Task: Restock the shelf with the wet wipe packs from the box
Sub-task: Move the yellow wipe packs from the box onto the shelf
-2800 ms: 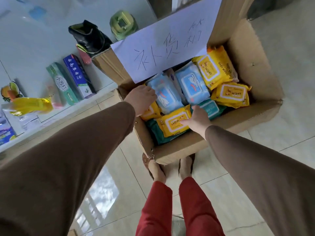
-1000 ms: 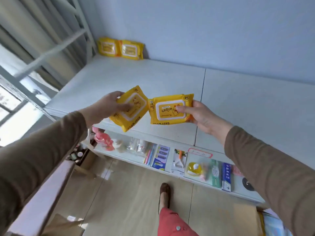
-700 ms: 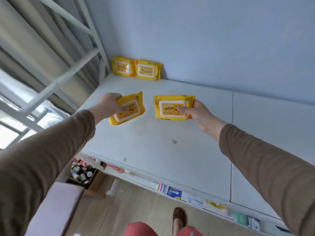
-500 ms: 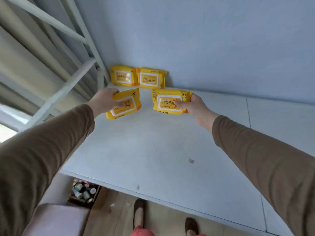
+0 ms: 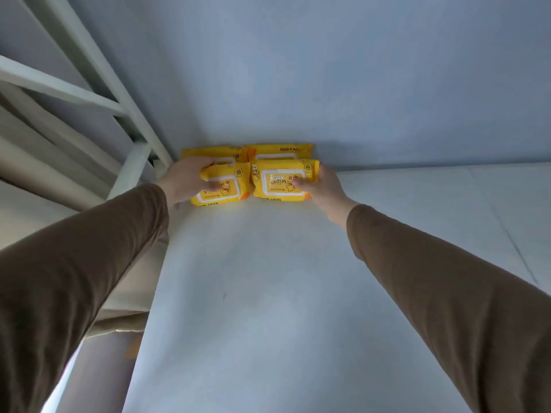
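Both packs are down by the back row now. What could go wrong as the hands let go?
1. The left pack sits tilted, its edge near the right pack; releasing it may leave the row crooked.
2. Both packs crowd the two back packs; pushing further could shove those against the wall.
3. The left hand works close to the shelf edge by the frame; a pack nudged leftward might slide off.

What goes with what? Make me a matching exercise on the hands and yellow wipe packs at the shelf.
1 left hand
2 right hand
3 rear right pack
4 white frame

a against the wall
b grips front right pack
c left of the shelf
d grips front left pack

Pairs: 1-d, 2-b, 3-a, 4-c
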